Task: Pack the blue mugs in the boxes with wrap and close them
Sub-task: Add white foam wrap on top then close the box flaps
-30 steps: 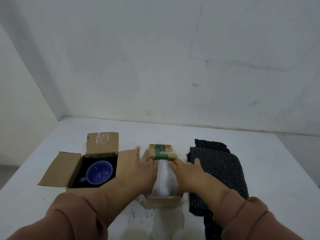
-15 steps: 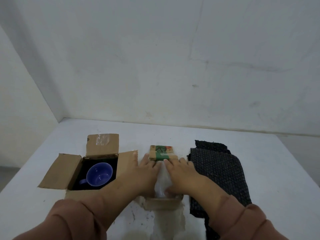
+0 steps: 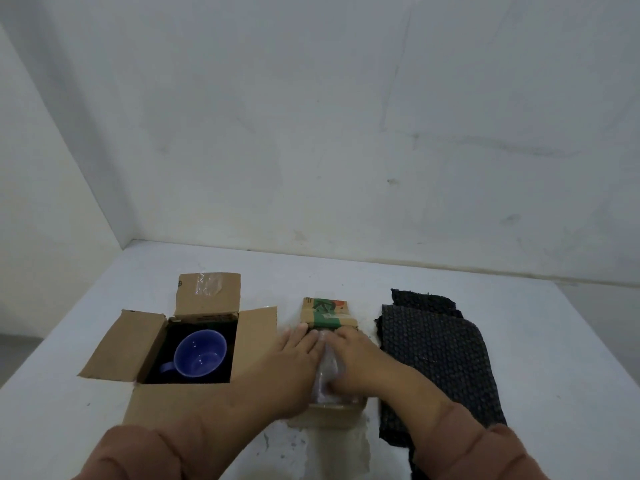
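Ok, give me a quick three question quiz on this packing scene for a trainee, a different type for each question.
1. Fill in: the black bubble wrap sheets lie to the ____ of the small brown cardboard box.
2. True or false: the left hand and the right hand both press flat on top of that small box.
3. The blue ceramic mug sits: A) in the open brown cardboard box, B) on the bubble wrap, C) in a hand.
Key: 1 right; 2 true; 3 A.
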The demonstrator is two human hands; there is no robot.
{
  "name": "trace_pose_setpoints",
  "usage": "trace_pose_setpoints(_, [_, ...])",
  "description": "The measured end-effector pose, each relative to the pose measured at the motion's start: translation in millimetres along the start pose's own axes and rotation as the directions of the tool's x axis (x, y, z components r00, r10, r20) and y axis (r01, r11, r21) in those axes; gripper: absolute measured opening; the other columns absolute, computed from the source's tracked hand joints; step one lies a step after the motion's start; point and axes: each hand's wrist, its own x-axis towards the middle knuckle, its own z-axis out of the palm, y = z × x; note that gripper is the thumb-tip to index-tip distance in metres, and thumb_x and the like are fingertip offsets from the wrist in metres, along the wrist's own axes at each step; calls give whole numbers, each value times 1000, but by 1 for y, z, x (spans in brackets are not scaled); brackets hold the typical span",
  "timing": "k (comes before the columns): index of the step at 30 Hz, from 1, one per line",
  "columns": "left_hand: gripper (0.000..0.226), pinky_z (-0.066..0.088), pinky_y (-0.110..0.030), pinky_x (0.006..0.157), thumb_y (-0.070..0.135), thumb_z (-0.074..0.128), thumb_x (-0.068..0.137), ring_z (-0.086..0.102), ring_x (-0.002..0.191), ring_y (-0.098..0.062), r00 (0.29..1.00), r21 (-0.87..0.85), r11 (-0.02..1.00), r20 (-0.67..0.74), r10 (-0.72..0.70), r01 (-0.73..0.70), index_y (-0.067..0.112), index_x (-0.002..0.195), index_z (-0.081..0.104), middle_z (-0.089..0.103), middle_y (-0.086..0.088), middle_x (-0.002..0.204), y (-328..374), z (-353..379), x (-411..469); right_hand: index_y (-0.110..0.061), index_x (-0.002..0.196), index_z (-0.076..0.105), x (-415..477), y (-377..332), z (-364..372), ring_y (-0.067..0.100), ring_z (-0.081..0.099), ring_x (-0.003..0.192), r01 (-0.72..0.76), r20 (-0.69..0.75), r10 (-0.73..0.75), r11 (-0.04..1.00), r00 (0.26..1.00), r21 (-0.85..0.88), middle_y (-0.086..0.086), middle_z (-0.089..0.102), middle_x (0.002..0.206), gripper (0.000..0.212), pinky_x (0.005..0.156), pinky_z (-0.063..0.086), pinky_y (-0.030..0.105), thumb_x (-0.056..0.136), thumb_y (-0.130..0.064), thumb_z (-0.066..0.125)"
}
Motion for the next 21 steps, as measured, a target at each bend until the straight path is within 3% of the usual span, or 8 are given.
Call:
trace_pose_setpoints(2, [77, -9, -29, 109, 19, 48, 92, -14, 144, -17, 992, -312, 948, -84, -95, 64, 20, 149, -3, -10, 3, 159, 10, 6, -12, -21, 126, 55, -2, 14, -10, 16, 53, 110, -71, -137, 137, 912, 981, 404, 0, 55, 124, 50, 92, 42, 26, 78, -30, 68])
trace_pose_setpoints(4, [78, 0, -23, 108, 13, 47, 91, -9, 144, -12, 963, -597, 794, -128, -239, 117, 26, 149, -3, -11, 11, 158, 22, 11, -26, -17, 108, 65, -1, 33, -18, 13, 61, 92, -116, -202, 390, 655, 898, 747, 1, 65, 107, 26, 83, 49, 26, 83, -21, 65])
trace_pose_setpoints(7, [77, 7, -28, 115, 7, 49, 88, 6, 145, -14, 922, -835, 543, -135, -363, 92, 22, 149, 5, 7, 9, 156, 37, 22, -38, -6, 112, 62, 10, 55, -15, 17, 58, 83, -158, -108, 556, 409, 824, 899, 4, 63, 90, 25, 81, 51, 32, 87, -12, 59])
trace_pose_setpoints(9, [67, 23, -36, 116, 3, 52, 89, 26, 138, -13, 897, -942, 335, -122, -426, 32, 21, 145, 19, 28, 6, 148, 41, 23, -40, -5, 117, 58, 19, 58, -9, 19, 57, 86, -201, -39, 558, 362, 829, 910, 5, 61, 93, 30, 85, 51, 34, 88, -12, 58])
trace_pose_setpoints(11, [60, 32, -38, 112, -3, 46, 90, 35, 133, -13, 884, -973, 228, -78, -461, 33, 25, 138, 24, 36, 8, 140, 41, 21, -38, -5, 124, 54, 29, 57, -2, 21, 58, 93, -220, 3, 553, 327, 833, 919, 8, 60, 105, 36, 91, 50, 37, 89, -13, 58])
trace_pose_setpoints(14, [47, 46, -8, 86, 3, 42, 95, 45, 109, 17, 879, -978, 202, -52, -474, 51, 39, 123, 35, 40, 27, 121, 41, 17, -36, -10, 131, 48, 40, 53, 4, 25, 57, 107, -207, 28, 536, 276, 843, 939, 13, 56, 122, 43, 98, 47, 40, 90, -13, 57])
trace_pose_setpoints(16, [33, 43, -3, 72, 13, 41, 99, 48, 94, 21, 877, -963, 263, -83, -473, 51, 39, 118, 34, 43, 27, 112, 41, 17, -32, -17, 132, 49, 43, 52, 4, 23, 58, 104, -195, 14, 508, 306, 861, 932, 10, 58, 120, 43, 93, 49, 35, 90, -9, 55])
trace_pose_setpoints(21, [52, 41, -25, 102, 9, 41, 99, 42, 125, -13, 887, -942, 312, -33, -460, 127, 14, 145, 18, 34, -1, 145, 48, 16, -22, -13, 128, 50, 42, 52, -3, 12, 58, 90, -143, -56, 457, 390, 888, 910, 2, 61, 98, 41, 76, 45, 22, 89, 2, 50])
